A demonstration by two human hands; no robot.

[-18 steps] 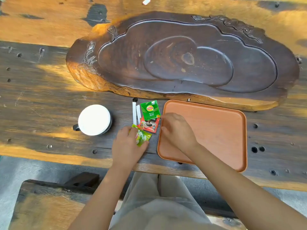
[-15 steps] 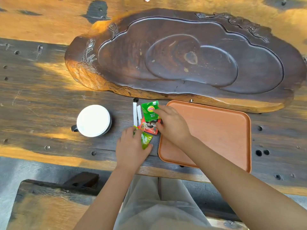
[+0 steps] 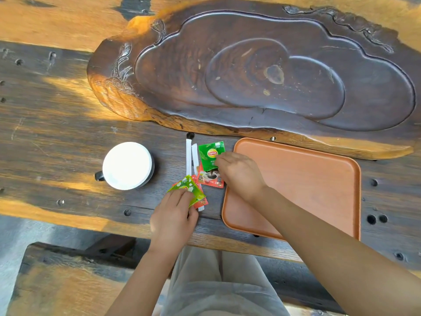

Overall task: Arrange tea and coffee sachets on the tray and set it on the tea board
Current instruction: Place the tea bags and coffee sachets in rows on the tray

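Observation:
A small pile of sachets lies on the wooden table left of the orange tray [image 3: 307, 179]. My right hand [image 3: 239, 174] rests on the green Lipton tea sachet [image 3: 209, 155], fingers pinching its right edge; a red coffee sachet [image 3: 210, 179] lies under it. My left hand [image 3: 173, 215] holds a light-green sachet [image 3: 189, 188] tilted off the table, with another red sachet [image 3: 201, 202] beneath. Two white stick sachets [image 3: 191, 158] lie upright beside them. The dark carved tea board [image 3: 250, 71] sits behind the tray.
A white-lidded mug [image 3: 127, 165] stands left of the sachets. The table's front edge runs just below my hands, with a wooden bench [image 3: 57, 281] below it. My lap in light trousers shows at the bottom.
My right hand has moved left off the tray onto the Lipton sachet. My left hand has lifted the light-green sachet a little.

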